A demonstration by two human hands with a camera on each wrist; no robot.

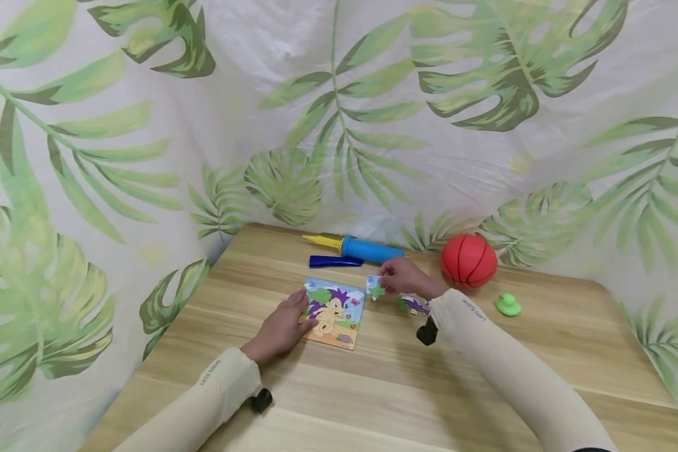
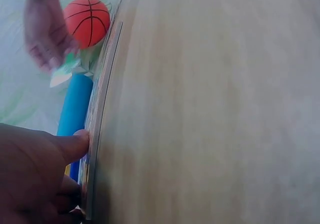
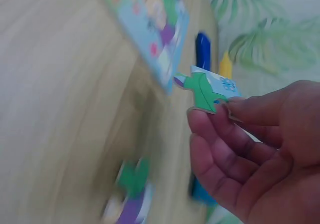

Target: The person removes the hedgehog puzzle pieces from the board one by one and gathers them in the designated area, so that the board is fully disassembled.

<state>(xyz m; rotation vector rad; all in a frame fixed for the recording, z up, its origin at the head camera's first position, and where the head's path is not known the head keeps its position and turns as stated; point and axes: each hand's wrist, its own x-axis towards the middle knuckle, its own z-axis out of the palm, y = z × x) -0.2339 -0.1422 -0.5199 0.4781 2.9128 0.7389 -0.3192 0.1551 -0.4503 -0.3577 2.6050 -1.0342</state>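
Observation:
A square jigsaw puzzle board [image 1: 341, 314] with a purple-haired cartoon hedgehog lies on the wooden table. My left hand [image 1: 285, 323] rests on its left side, and the thumb [image 2: 76, 145] touches the picture face. Just off the board's upper right corner, my right hand [image 1: 401, 276] holds up a puzzle piece [image 3: 204, 91] printed with a green leaf and light blue sky. It is pinched between thumb and fingertips. Below that hand, loose purple and green puzzle pieces [image 1: 415, 306] lie on the table, partly hidden by the wrist in the head view.
Behind the board lie a blue hand pump [image 1: 373, 250] with a yellow nozzle and a dark blue flat object [image 1: 335, 261]. A red toy basketball [image 1: 469, 261] and a green rubber duck [image 1: 508, 305] stand to the right. A leaf-print cloth [image 1: 367, 157] hangs behind the table.

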